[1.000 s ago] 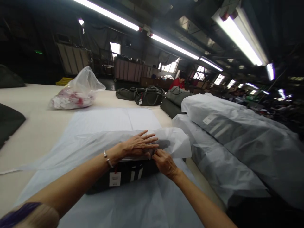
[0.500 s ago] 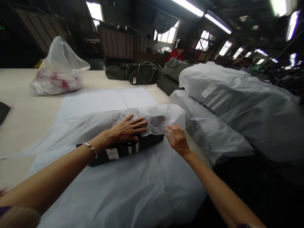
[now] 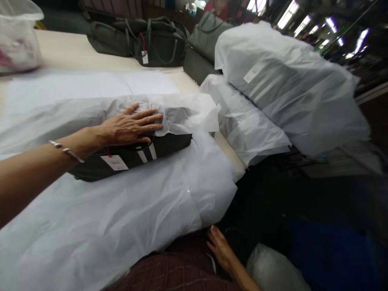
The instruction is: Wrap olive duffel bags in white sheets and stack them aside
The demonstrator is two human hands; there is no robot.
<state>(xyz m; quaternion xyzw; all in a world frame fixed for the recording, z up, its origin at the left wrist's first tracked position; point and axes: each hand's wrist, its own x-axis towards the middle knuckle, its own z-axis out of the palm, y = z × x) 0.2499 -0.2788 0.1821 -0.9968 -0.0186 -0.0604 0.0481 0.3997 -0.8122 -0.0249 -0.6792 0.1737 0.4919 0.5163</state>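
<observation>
A dark green bag [image 3: 130,158] with two pale stripes and a white hang tag [image 3: 114,162] lies on a white paper sheet [image 3: 145,198]. A fold of the thin wrapping paper [image 3: 184,113] covers its upper side. My left hand [image 3: 130,123], fingers spread, lies flat on that fold and presses it against the bag. Low at the table's front edge, my right hand [image 3: 220,247] has its fingers apart, just beside the hanging edge of the sheet. Nothing shows in it; whether it touches the paper I cannot tell.
Paper-wrapped bags [image 3: 281,89] are piled on the right. Unwrapped dark green bags [image 3: 160,44] stand at the back, with part of a person in red [image 3: 222,10] behind. A clear plastic bag [image 3: 18,44] sits far left. A dark gap lies right of the table.
My right hand has left the fold by the bag's right end and dropped to the table's front edge. My left hand stays on the bag. The view has tilted down and turned right.
</observation>
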